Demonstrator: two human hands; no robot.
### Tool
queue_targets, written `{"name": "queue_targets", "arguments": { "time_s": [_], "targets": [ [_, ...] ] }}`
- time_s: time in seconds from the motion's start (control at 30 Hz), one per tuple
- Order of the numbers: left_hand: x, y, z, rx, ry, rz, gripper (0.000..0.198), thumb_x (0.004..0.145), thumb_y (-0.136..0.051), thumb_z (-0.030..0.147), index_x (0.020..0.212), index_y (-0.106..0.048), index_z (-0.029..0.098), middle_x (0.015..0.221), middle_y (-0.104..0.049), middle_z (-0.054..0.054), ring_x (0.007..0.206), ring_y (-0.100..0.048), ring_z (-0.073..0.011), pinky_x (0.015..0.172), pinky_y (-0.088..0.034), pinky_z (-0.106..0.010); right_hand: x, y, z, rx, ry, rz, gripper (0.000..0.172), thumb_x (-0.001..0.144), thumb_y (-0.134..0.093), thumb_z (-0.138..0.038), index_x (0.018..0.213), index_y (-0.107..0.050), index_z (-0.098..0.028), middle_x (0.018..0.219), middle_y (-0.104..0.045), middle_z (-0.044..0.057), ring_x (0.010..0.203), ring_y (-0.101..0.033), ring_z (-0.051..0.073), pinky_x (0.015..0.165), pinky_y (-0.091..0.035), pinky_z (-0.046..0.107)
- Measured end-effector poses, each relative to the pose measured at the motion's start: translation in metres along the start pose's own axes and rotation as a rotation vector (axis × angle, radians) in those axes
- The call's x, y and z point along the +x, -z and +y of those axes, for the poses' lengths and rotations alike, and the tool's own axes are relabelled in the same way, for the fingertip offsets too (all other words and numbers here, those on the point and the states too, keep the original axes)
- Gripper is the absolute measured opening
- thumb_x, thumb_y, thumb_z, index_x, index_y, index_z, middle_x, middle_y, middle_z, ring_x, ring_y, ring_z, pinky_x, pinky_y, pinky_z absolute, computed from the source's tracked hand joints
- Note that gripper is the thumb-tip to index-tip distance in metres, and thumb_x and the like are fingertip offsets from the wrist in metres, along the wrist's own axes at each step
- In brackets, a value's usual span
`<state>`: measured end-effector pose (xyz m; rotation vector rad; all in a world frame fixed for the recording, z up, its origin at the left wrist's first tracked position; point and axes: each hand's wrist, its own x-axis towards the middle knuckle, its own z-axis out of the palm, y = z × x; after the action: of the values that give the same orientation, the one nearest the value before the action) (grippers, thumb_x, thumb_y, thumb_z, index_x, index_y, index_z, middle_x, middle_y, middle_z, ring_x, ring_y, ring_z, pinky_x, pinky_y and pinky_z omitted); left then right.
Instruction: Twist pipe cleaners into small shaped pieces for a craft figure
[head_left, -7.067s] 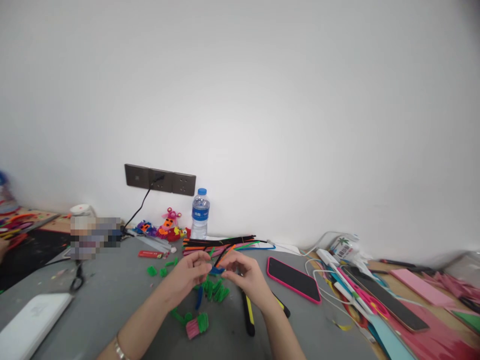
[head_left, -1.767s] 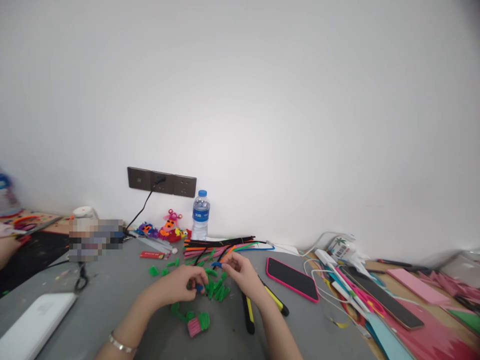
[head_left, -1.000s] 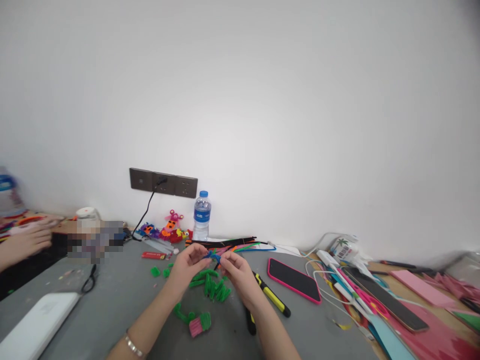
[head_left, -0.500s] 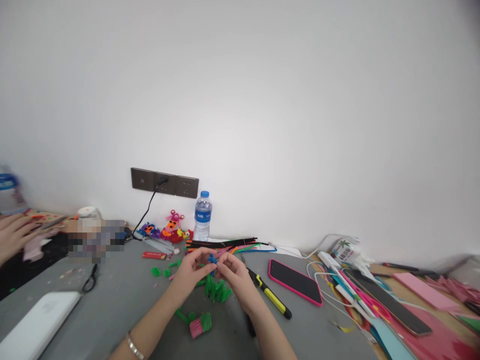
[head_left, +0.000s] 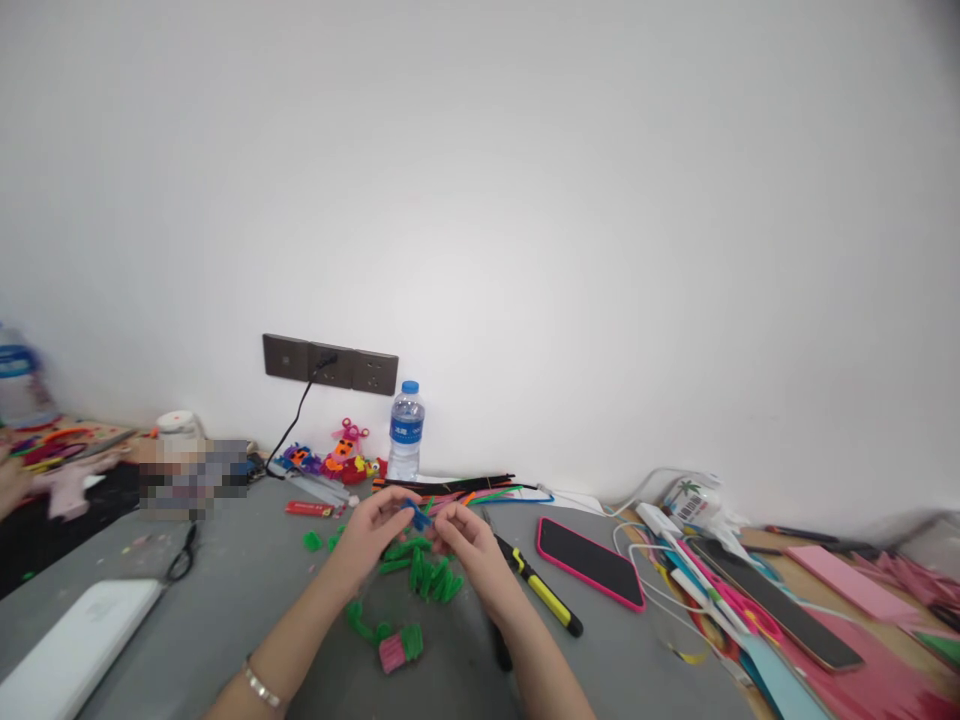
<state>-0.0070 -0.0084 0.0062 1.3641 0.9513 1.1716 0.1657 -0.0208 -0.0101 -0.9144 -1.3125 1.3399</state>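
Between my hands is a small twisted blue pipe cleaner (head_left: 418, 515), raised above the grey table (head_left: 622, 660). My left hand (head_left: 369, 535) pinches it between thumb and forefinger from the left. From the other side my right hand (head_left: 466, 545) has its fingertips pressed together at the blue piece's right end; the exact contact is too small to see clearly. Below the hands lie bent green pipe cleaners (head_left: 435, 577). Nearer to me rests a pink-and-green pipe cleaner piece (head_left: 400, 648) beside a curled green strand (head_left: 362, 622).
Yellow-and-black pliers (head_left: 551, 603) and a pink-cased phone (head_left: 590, 563) lie to the right. A water bottle (head_left: 406, 435) stands by the wall, near pipe cleaner figures (head_left: 345, 455). A white power bank (head_left: 82, 650) is at left; another person's hand (head_left: 10, 480) shows at the far-left edge.
My left hand has shifted slightly left and up, and the gap between my hands has widened, showing more of the blue pipe cleaner. The other person's hand has drawn back leftward.
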Motion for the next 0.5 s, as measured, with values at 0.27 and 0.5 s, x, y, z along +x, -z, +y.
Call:
{"name": "queue_targets", "arguments": {
  "time_s": [0.27, 0.5],
  "targets": [
    [0.011, 0.061, 0.017, -0.565, 0.061, 0.334, 0.016, 0.069, -0.058, 0.013, 0.084, -0.061, 0.018, 0.073, -0.060, 0.001, 0.063, -0.059, -0.0140, 0.053, -0.052, -0.024, -0.001, 0.011, -0.008, -0.018, -0.019, 0.110, 0.040, 0.071, -0.067, -0.058, 0.075, -0.057, -0.020, 0.073, -0.062, 0.001, 0.063, -0.054, 0.015, 0.063, -0.042, 0.027],
    [0.018, 0.084, 0.015, -0.813, 0.137, 0.457, 0.006, 0.074, -0.054, 0.010, 0.074, -0.056, 0.015, 0.065, -0.057, 0.000, 0.049, -0.053, -0.0095, 0.036, -0.039, -0.016, 0.000, 0.019, -0.009, 0.018, -0.010, 0.134, 0.043, 0.070, -0.067, -0.061, 0.075, -0.055, -0.020, 0.074, -0.062, 0.002, 0.060, -0.054, 0.015, 0.061, -0.043, 0.028]
  ]
}}
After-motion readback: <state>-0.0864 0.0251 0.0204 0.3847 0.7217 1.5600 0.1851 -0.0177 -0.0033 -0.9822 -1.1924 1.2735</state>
